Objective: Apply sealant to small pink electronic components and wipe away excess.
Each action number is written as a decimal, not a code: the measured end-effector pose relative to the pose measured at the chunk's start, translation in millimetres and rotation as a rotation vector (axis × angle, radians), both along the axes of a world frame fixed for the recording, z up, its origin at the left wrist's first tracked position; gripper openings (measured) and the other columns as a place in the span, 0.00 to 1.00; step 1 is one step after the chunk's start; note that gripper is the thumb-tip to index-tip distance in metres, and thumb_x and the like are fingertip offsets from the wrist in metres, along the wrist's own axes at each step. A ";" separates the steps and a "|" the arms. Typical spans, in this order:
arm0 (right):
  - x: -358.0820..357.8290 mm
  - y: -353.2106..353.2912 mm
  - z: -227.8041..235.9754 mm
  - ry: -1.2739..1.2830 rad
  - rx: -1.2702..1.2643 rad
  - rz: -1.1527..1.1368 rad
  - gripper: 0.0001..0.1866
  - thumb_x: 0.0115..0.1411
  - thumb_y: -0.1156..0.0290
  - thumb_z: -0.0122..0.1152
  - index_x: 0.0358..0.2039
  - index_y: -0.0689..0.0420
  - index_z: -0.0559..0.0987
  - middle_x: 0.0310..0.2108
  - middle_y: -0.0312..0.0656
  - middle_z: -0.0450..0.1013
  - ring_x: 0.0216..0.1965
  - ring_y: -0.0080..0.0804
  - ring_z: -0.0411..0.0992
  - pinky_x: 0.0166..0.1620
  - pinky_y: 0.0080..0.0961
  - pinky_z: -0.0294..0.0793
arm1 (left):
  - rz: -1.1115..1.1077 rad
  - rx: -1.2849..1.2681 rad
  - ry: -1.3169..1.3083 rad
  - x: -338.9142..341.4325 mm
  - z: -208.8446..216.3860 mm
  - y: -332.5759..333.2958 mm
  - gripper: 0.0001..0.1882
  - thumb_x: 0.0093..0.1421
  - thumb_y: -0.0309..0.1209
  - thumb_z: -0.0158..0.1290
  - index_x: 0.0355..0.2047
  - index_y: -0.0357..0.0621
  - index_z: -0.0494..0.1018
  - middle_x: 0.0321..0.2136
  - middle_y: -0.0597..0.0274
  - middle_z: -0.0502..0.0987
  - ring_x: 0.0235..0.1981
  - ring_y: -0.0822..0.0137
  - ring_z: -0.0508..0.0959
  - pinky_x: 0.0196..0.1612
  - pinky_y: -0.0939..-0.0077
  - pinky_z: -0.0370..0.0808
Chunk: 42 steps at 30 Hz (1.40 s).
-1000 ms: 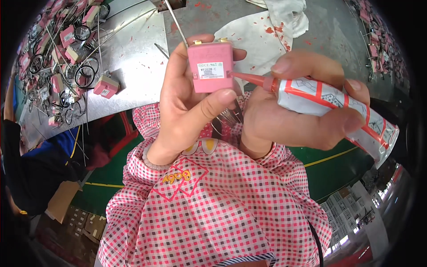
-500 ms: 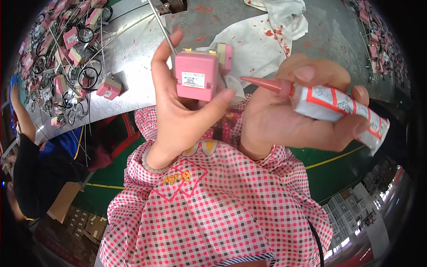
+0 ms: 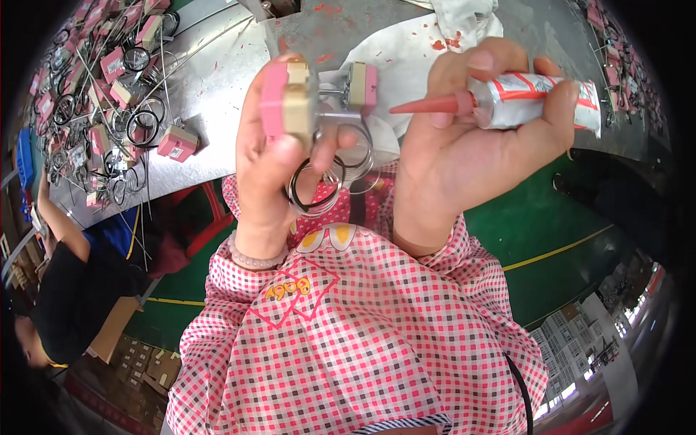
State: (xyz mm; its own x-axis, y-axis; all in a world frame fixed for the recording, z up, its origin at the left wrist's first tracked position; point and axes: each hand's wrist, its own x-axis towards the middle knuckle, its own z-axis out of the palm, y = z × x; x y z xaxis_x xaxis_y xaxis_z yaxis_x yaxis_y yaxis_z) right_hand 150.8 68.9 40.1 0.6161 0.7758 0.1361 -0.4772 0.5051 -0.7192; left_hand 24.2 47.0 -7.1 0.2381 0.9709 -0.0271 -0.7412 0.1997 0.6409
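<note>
My left hand (image 3: 264,163) grips a pink and cream box-shaped thermostat (image 3: 288,100), its side turned toward me. A metal stem sticks out of it to the right, and coiled black and silver tubing (image 3: 319,185) hangs below near my fingers. My right hand (image 3: 471,156) is wrapped round a white and red squeeze tube (image 3: 518,101). The tube's red tapered nozzle (image 3: 428,106) points left toward the thermostat, with a gap between them. Behind, a second pink and cream thermostat (image 3: 362,88) lies on the table.
Many similar thermostats with tangled coils (image 3: 109,101) cover the table's left side; one pink unit (image 3: 177,143) sits nearer its edge. More units (image 3: 616,65) lie far right. A white cloth (image 3: 406,54) with red smears lies at the back. Another person's arm (image 3: 65,225) shows at left.
My left hand has turned the thermostat from its labelled pink face to its side, bringing the stem and coil into view. My right hand has moved up and slightly left with the tube.
</note>
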 end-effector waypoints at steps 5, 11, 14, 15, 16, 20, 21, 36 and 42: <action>-6.0 -1.5 2.4 -0.042 -0.116 -0.044 0.15 0.57 0.57 0.41 0.35 0.56 0.61 0.18 0.47 0.66 0.11 0.26 0.54 0.14 0.17 0.55 | -0.108 -0.094 -0.064 -2.1 -4.6 3.0 0.37 0.46 0.46 0.54 0.51 0.36 0.55 0.37 0.56 0.65 0.25 0.73 0.69 0.33 0.72 0.74; -12.2 1.4 -0.5 -0.079 -0.100 -0.003 0.16 0.57 0.56 0.41 0.35 0.56 0.60 0.18 0.47 0.66 0.10 0.26 0.54 0.14 0.18 0.55 | -0.082 -0.121 -0.006 -0.2 -4.7 1.6 0.37 0.47 0.48 0.52 0.50 0.34 0.55 0.38 0.55 0.65 0.29 0.67 0.68 0.35 0.66 0.75; -12.8 1.7 -3.2 -0.089 -0.086 0.006 0.16 0.57 0.56 0.41 0.35 0.56 0.60 0.19 0.47 0.66 0.10 0.26 0.54 0.14 0.18 0.55 | -0.076 -0.137 0.035 0.5 -5.7 2.5 0.40 0.46 0.50 0.52 0.51 0.33 0.54 0.39 0.52 0.66 0.30 0.64 0.72 0.25 0.79 0.72; -13.1 1.2 -4.0 -0.091 -0.084 0.009 0.16 0.57 0.56 0.41 0.35 0.56 0.60 0.19 0.47 0.66 0.10 0.26 0.54 0.14 0.18 0.55 | -0.074 -0.149 0.052 0.3 -5.7 2.9 0.41 0.45 0.51 0.52 0.51 0.33 0.54 0.40 0.50 0.67 0.30 0.63 0.74 0.20 0.86 0.71; -12.8 1.6 -4.9 -0.096 -0.077 0.013 0.16 0.57 0.56 0.41 0.35 0.56 0.60 0.19 0.47 0.66 0.10 0.26 0.54 0.14 0.18 0.55 | -0.072 -0.161 0.068 0.2 -5.8 3.0 0.43 0.44 0.52 0.52 0.51 0.32 0.53 0.41 0.48 0.67 0.30 0.62 0.76 0.15 0.92 0.70; -12.9 0.0 -7.8 -0.119 -0.056 0.021 0.16 0.57 0.56 0.41 0.35 0.56 0.60 0.19 0.47 0.66 0.10 0.26 0.54 0.14 0.18 0.56 | -0.065 -0.146 0.126 -0.4 -3.6 2.1 0.42 0.45 0.52 0.51 0.51 0.32 0.53 0.41 0.48 0.67 0.33 0.60 0.75 0.22 0.87 0.74; -12.6 -0.4 -8.4 -0.126 -0.051 0.023 0.16 0.57 0.56 0.41 0.35 0.56 0.60 0.19 0.47 0.66 0.10 0.26 0.54 0.14 0.18 0.56 | -0.063 -0.152 0.140 -0.3 -2.6 1.8 0.42 0.45 0.52 0.51 0.51 0.32 0.53 0.41 0.48 0.67 0.33 0.60 0.75 0.24 0.86 0.74; -13.0 -4.0 -15.4 -0.190 0.018 0.053 0.16 0.57 0.55 0.40 0.35 0.56 0.59 0.19 0.47 0.66 0.10 0.26 0.55 0.14 0.18 0.56 | -0.051 -0.122 0.186 0.8 2.5 1.8 0.41 0.45 0.51 0.51 0.51 0.33 0.53 0.42 0.48 0.67 0.36 0.60 0.74 0.29 0.82 0.74; -13.0 -5.3 -15.8 -0.199 0.022 0.053 0.17 0.57 0.54 0.40 0.35 0.55 0.59 0.19 0.47 0.67 0.10 0.26 0.55 0.14 0.18 0.57 | -0.047 -0.133 0.188 0.0 3.4 0.5 0.41 0.45 0.51 0.51 0.51 0.33 0.53 0.42 0.49 0.67 0.36 0.59 0.74 0.30 0.81 0.74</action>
